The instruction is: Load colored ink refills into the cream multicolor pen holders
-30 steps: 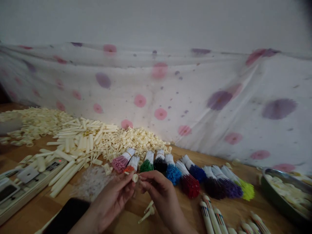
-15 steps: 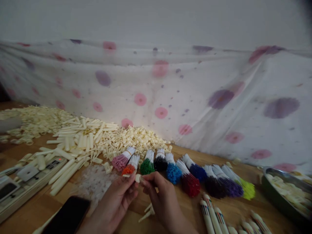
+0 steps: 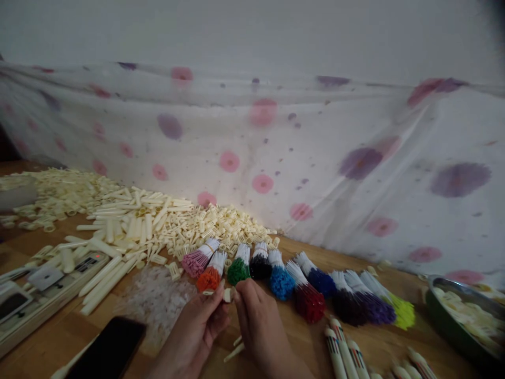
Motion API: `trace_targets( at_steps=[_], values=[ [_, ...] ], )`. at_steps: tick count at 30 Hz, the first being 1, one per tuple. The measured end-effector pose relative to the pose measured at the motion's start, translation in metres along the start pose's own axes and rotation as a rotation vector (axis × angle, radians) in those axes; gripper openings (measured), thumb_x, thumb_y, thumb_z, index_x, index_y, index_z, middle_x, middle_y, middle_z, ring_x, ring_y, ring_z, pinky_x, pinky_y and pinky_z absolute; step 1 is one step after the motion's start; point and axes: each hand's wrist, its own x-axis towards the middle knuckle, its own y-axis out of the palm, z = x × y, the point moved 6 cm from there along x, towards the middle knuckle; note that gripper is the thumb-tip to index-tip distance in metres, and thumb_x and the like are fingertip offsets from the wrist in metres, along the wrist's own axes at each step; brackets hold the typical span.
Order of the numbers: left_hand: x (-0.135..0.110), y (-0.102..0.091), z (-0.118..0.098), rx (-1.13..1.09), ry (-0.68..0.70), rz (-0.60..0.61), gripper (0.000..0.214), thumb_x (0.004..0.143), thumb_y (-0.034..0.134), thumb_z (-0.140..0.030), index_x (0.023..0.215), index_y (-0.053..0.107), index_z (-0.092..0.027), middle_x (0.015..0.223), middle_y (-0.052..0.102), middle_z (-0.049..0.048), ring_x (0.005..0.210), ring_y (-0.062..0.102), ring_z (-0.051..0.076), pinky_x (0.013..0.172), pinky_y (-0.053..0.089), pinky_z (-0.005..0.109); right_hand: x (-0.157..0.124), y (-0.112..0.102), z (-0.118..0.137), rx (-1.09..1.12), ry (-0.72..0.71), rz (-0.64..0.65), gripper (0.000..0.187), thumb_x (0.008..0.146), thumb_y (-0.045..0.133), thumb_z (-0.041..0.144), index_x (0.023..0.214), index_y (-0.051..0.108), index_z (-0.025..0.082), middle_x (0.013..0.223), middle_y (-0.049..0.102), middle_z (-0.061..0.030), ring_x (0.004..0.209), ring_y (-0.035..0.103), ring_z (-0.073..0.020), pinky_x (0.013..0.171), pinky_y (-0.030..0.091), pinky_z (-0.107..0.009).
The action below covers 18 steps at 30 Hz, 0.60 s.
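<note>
My left hand (image 3: 197, 329) and my right hand (image 3: 258, 321) meet low in the middle of the view, fingertips pinched together on a small cream plastic pen part (image 3: 227, 295). Just beyond them lies a row of bundled pen refills: pink (image 3: 195, 261), orange (image 3: 209, 276), green (image 3: 238, 269), black (image 3: 259, 266), blue (image 3: 280, 280), red (image 3: 306, 301), purple (image 3: 365, 308) and yellow-green (image 3: 400, 309). A loose cream part (image 3: 235, 350) lies on the wooden table (image 3: 374, 342) under my hands.
Heaps of cream plastic pen parts (image 3: 158, 223) cover the left of the table. A black phone (image 3: 108, 352) and a power strip (image 3: 43, 292) lie at the lower left. Assembled multicolour pens (image 3: 339, 352) lie at the lower right beside a green bowl (image 3: 453, 326). A spotted cloth (image 3: 315, 158) hangs behind.
Both hands have shifted slightly down and right in the view while keeping the small cream part pinched between them. The orange bundle is now uncovered.
</note>
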Motion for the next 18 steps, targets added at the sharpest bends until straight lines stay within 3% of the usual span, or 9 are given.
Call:
trace_targets(
  at_steps=[6, 9, 13, 15, 18],
  values=[
    [0.001, -0.004, 0.006, 0.068, -0.037, -0.011, 0.015, 0.076, 0.067, -0.012, 0.062, 0.062, -0.015, 0.054, 0.062, -0.0019, 0.044, 0.057, 0.006, 0.047, 0.052, 0.014, -0.002, -0.002, 0.006, -0.017, -0.154, -0.006, 0.033, 0.097, 0.025, 0.022, 0.076, 0.050, 0.019, 0.067, 0.054, -0.0035, 0.062, 0.050, -0.0158, 0.053, 0.037, -0.024],
    [0.002, -0.001, 0.007, 0.149, -0.021, 0.039, 0.024, 0.069, 0.074, -0.030, 0.059, 0.057, -0.016, 0.049, 0.056, -0.0052, 0.038, 0.048, 0.005, 0.038, 0.045, 0.014, -0.002, -0.003, 0.005, 0.009, -0.153, 0.019, 0.032, 0.097, 0.026, 0.023, 0.076, 0.049, 0.019, 0.068, 0.054, -0.0030, 0.062, 0.049, -0.0151, 0.054, 0.037, -0.024],
    [0.005, 0.007, 0.002, 0.344, 0.065, 0.164, 0.048, 0.061, 0.068, -0.059, 0.047, 0.050, -0.017, 0.037, 0.047, -0.0075, 0.027, 0.026, 0.002, 0.028, 0.024, 0.015, 0.000, -0.004, -0.007, 0.133, 0.013, -0.004, 0.031, 0.095, 0.029, 0.027, 0.069, 0.044, 0.020, 0.063, 0.048, 0.0006, 0.056, 0.045, -0.0124, 0.051, 0.033, -0.022],
    [0.006, 0.008, -0.004, 0.437, 0.136, 0.212, 0.043, 0.064, 0.068, -0.056, 0.051, 0.056, -0.016, 0.042, 0.051, -0.0061, 0.032, 0.032, 0.004, 0.032, 0.026, 0.015, 0.001, -0.001, -0.017, 0.223, 0.140, 0.040, 0.031, 0.094, 0.031, 0.030, 0.066, 0.039, 0.020, 0.060, 0.044, 0.0028, 0.053, 0.041, -0.0108, 0.049, 0.031, -0.021],
    [0.000, 0.011, -0.018, 0.736, 0.378, 0.245, 0.025, 0.077, 0.061, -0.043, 0.068, 0.060, -0.020, 0.059, 0.056, -0.0048, 0.053, 0.049, 0.010, 0.052, 0.038, 0.018, 0.002, 0.005, -0.026, 0.334, 0.282, 0.114, 0.033, 0.092, 0.034, 0.036, 0.063, 0.034, 0.021, 0.057, 0.038, 0.0047, 0.051, 0.035, -0.0095, 0.047, 0.027, -0.021]
  ],
)
